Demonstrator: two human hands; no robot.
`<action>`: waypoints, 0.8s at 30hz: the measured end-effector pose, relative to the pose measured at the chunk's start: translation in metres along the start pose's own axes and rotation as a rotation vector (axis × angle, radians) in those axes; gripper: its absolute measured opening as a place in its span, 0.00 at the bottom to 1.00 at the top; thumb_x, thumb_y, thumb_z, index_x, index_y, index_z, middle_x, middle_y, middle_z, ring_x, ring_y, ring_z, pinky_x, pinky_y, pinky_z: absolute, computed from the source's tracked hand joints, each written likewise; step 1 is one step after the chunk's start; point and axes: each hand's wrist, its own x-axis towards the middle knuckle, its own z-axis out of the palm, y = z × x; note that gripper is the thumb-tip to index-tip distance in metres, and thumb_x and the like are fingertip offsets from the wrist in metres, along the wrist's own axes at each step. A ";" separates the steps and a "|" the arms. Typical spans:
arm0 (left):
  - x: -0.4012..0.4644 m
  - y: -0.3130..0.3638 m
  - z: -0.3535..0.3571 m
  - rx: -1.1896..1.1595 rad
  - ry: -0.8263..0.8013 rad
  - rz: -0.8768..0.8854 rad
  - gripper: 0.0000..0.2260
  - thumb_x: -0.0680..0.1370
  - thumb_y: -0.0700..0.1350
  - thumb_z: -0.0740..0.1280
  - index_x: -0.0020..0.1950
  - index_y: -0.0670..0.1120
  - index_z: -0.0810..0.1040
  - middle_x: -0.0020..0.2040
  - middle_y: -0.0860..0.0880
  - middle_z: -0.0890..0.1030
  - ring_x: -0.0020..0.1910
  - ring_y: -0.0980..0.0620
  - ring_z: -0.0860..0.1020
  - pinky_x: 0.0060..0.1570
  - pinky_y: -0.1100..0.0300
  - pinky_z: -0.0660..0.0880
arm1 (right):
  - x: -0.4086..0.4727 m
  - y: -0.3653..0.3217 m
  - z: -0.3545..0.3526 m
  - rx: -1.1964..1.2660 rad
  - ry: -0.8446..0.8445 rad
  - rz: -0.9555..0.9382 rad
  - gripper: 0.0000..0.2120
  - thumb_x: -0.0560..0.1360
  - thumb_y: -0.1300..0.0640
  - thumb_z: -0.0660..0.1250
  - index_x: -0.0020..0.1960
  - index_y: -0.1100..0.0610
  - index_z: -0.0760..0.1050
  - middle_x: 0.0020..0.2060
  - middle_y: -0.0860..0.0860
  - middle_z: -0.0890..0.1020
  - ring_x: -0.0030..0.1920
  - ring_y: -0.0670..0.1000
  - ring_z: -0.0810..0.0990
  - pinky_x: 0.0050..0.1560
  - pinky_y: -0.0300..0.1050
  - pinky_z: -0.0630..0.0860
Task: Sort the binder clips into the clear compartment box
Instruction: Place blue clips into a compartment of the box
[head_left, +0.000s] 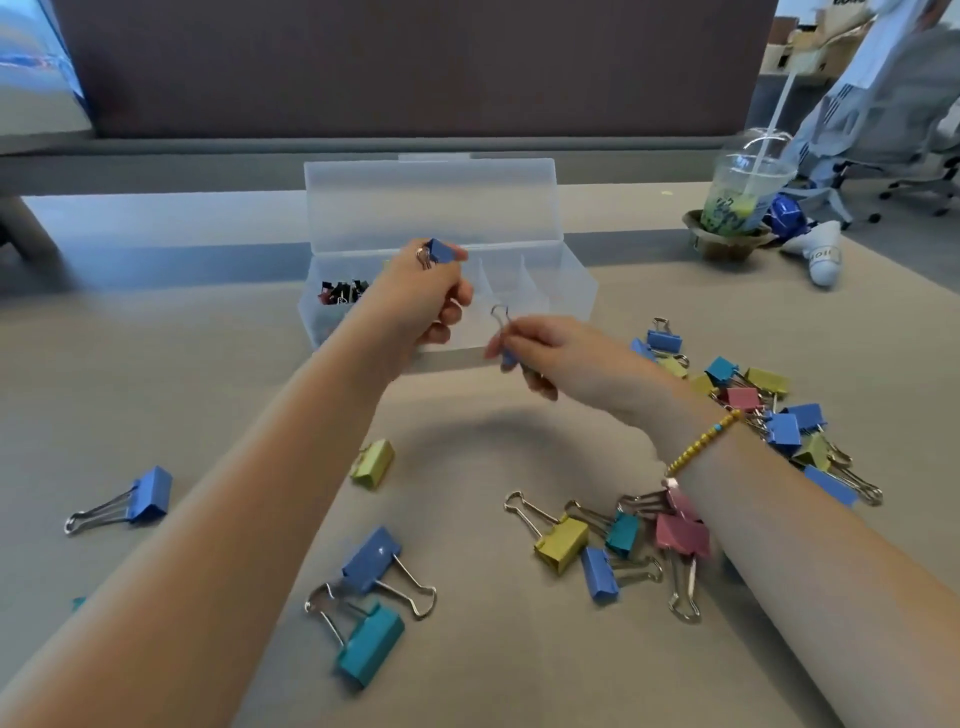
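both hands are loaded and held over the clear compartment box (566, 283), which sits open near the desk's far edge with its lid tipped back. left hand (423, 299) is clenched, pinching a small blue clip (440, 250) between thumb and forefinger above the left half of the box, probably so it can drop straight into a cell. right hand (545, 351) pinches another small blue clip (506, 338) by its body, wire handle pointing up, just in front of the box's near wall. the leftmost compartment already holds dark clips (340, 293); the cells to the right look empty. unsorted clips (769, 410) lie heaped toward the desk's right edge under the right forearm, a second cluster (613, 540) sits nearer the front edge, and a few strays lie to the left, such as a blue one (140, 496), so most sorting seems still ahead.
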 end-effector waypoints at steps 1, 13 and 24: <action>0.007 0.003 -0.006 0.007 0.019 0.018 0.06 0.81 0.39 0.53 0.53 0.47 0.68 0.29 0.51 0.70 0.19 0.59 0.63 0.19 0.71 0.58 | 0.008 -0.006 -0.002 0.086 0.073 -0.027 0.12 0.81 0.60 0.54 0.49 0.56 0.76 0.35 0.46 0.73 0.29 0.45 0.67 0.30 0.35 0.65; 0.063 0.005 -0.080 0.115 0.151 0.068 0.11 0.82 0.49 0.53 0.42 0.47 0.68 0.26 0.51 0.64 0.19 0.58 0.60 0.18 0.69 0.58 | 0.117 -0.049 -0.012 0.023 0.268 0.016 0.11 0.79 0.53 0.61 0.55 0.56 0.79 0.37 0.49 0.78 0.36 0.43 0.71 0.36 0.33 0.67; 0.080 -0.004 -0.086 1.138 -0.064 0.181 0.10 0.78 0.49 0.63 0.52 0.43 0.77 0.46 0.46 0.78 0.43 0.47 0.74 0.46 0.56 0.74 | 0.150 -0.032 -0.002 -0.303 0.219 0.035 0.10 0.80 0.52 0.58 0.46 0.55 0.74 0.43 0.54 0.79 0.43 0.51 0.78 0.42 0.42 0.72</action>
